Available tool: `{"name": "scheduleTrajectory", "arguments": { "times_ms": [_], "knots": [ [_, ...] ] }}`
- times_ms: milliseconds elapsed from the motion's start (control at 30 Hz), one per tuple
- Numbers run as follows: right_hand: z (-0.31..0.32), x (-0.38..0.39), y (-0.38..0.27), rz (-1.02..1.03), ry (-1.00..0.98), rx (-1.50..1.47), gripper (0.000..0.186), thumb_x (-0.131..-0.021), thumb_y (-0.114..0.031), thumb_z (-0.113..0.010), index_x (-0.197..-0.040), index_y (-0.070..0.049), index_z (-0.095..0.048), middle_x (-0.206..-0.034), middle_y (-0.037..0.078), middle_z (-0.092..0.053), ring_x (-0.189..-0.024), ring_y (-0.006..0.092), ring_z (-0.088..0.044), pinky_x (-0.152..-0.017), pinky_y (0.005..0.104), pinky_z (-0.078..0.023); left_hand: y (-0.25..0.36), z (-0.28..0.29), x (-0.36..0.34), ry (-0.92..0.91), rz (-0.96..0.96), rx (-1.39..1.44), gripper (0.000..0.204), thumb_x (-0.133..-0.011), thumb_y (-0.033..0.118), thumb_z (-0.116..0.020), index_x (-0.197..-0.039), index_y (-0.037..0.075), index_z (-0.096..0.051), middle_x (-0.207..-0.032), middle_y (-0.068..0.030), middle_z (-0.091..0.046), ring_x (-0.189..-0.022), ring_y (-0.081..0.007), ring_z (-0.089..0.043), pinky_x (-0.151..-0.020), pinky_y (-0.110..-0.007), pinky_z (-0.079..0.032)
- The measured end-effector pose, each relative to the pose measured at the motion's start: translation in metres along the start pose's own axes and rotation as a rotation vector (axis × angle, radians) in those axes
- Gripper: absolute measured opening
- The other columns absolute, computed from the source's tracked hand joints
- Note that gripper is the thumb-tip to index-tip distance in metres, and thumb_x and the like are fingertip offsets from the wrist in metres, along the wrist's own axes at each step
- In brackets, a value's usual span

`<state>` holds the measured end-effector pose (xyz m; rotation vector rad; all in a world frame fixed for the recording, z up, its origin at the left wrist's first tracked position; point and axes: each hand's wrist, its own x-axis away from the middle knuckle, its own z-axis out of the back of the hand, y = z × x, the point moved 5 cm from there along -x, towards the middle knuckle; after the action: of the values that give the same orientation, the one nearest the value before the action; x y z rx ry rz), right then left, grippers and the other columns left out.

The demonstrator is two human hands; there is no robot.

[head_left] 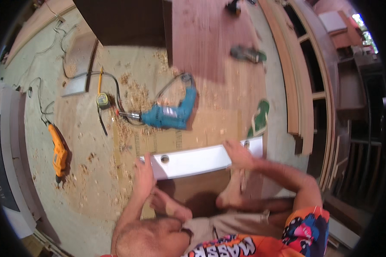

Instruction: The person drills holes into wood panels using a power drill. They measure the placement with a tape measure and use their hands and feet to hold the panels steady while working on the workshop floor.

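A long white panel (193, 162) lies across in front of my feet, tilted slightly up toward the right. Near each end it has a round hole. My left hand (145, 173) grips its left end, one finger stretched over the edge beside the left hole. Close to the right hole, my right hand (239, 155) holds the panel with its fingers over the far edge. A brown board (201, 184) shows beneath and behind the panel, between my feet. Just beyond lies a teal power drill (169, 112) on its side, its bit pointing left.
Wood shavings (135, 92) litter the floor. A tape measure (103, 100) and an orange drill (59, 156) lie to the left, with cords trailing. Green flip-flops (259, 118) rest at the right. A dark panel (124, 25) and stacked boards (291, 81) stand farther off.
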<state>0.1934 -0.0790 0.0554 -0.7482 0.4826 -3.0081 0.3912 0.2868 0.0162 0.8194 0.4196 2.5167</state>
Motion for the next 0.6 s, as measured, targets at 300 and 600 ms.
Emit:
{"name": "scheduleTrajectory", "arguments": {
  "times_ms": [300, 600],
  "knots": [
    [0.010, -0.011, -0.005, -0.085, 0.028, -0.145, 0.119, -0.056, -0.035, -0.103, -0.151, 0.007, -0.045, -0.146, 0.029, -0.049, -0.134, 0.0483, -0.051, -0.115, 0.0510, -0.044, 0.000, 0.023, 0.001, -0.082, 0.113, -0.030, 0.123, -0.054, -0.012, -0.098, -0.159, 0.015, -0.040, -0.138, -0.0299, -0.053, -0.126, -0.0535, -0.060, -0.104, -0.056, -0.057],
    [0.006, -0.006, -0.012, 0.008, 0.120, -0.107, 0.111, -0.056, -0.033, -0.100, -0.145, 0.008, -0.048, -0.137, 0.025, -0.052, -0.130, 0.0438, -0.052, -0.115, 0.0490, -0.041, -0.006, 0.027, 0.009, -0.083, 0.112, 0.031, 0.123, -0.054, -0.011, -0.098, -0.160, 0.011, -0.038, -0.137, -0.0279, -0.055, -0.124, -0.0483, -0.063, -0.102, -0.054, -0.058]
  ]
}}
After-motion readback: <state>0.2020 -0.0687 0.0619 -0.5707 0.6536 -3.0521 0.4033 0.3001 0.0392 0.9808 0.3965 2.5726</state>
